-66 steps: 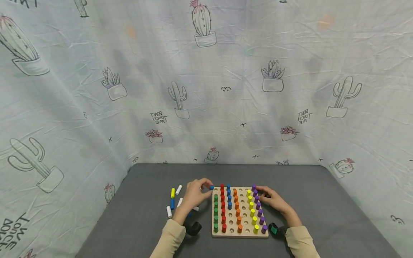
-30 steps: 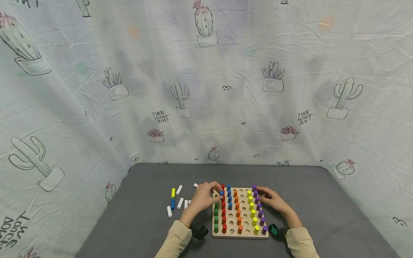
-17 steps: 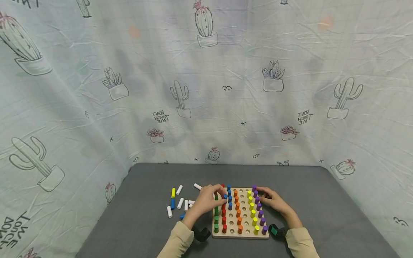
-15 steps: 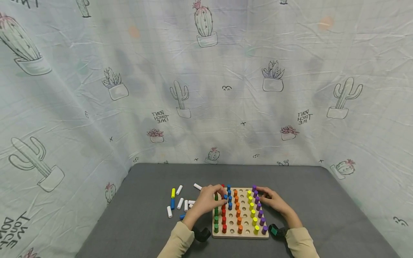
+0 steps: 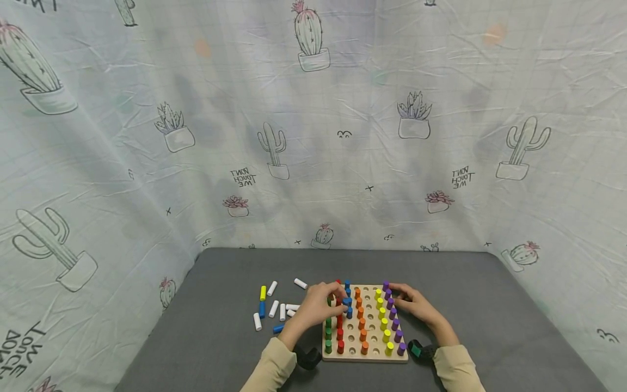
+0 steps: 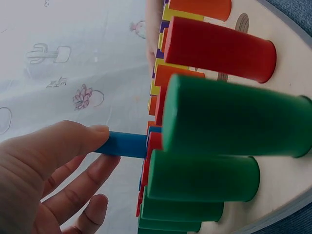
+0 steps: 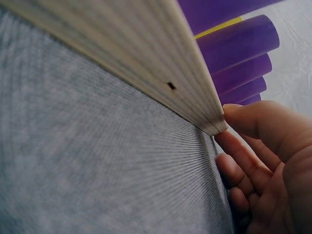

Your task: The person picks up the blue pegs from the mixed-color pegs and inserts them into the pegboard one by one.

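And here's the left hand (image 5: 315, 309) pinching a blue peg (image 6: 127, 145) by its upper end, poised over the left half of the board (image 5: 351, 357), above the standing blue pegs (image 5: 350, 313) that line up from the far edge. Danger one: its lower end catches a neighbour and, held only at the top, swivels out of the pinch. Whether it touches one is hard to call, with red pegs (image 6: 219, 48) blocking the left wrist view. Danger two: the hand dips and brushes the green pegs (image 6: 234, 117) along the left edge. The right hand (image 5: 416, 303) grips the board near its far right corner; should that slacken, a hard push could skid everything across the table (image 5: 225, 354).
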Motion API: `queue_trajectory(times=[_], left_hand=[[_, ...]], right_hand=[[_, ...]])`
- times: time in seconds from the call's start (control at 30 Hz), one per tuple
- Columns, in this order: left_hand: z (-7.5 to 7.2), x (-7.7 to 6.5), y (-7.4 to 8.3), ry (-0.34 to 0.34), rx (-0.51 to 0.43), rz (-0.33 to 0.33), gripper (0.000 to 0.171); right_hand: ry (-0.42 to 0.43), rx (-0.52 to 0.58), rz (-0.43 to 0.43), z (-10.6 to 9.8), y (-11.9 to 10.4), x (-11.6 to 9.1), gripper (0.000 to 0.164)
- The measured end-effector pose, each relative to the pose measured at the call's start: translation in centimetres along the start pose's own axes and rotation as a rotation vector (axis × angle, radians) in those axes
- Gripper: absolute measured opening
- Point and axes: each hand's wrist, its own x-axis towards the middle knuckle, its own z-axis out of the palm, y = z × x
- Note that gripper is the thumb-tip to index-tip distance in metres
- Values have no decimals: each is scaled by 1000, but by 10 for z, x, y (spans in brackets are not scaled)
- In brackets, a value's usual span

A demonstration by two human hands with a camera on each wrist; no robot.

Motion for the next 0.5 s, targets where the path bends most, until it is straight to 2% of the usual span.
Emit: queue_trajectory(times=[0.13, 0.23, 0.33, 0.5], left_hand=[[1, 0, 2, -16, -6, -10, 16], [2, 0, 2, -21, -11, -13, 17], [3, 0, 2, -19, -14, -7, 18], [3, -1, 3, -23, -20, 7, 18]], right_hand=[[4, 2, -8, 0, -1, -1, 41], [1, 8, -13, 0, -15, -2, 41], [6, 13, -13, 1, -17, -2, 41], [8, 31, -9, 1, -1, 0, 42]])
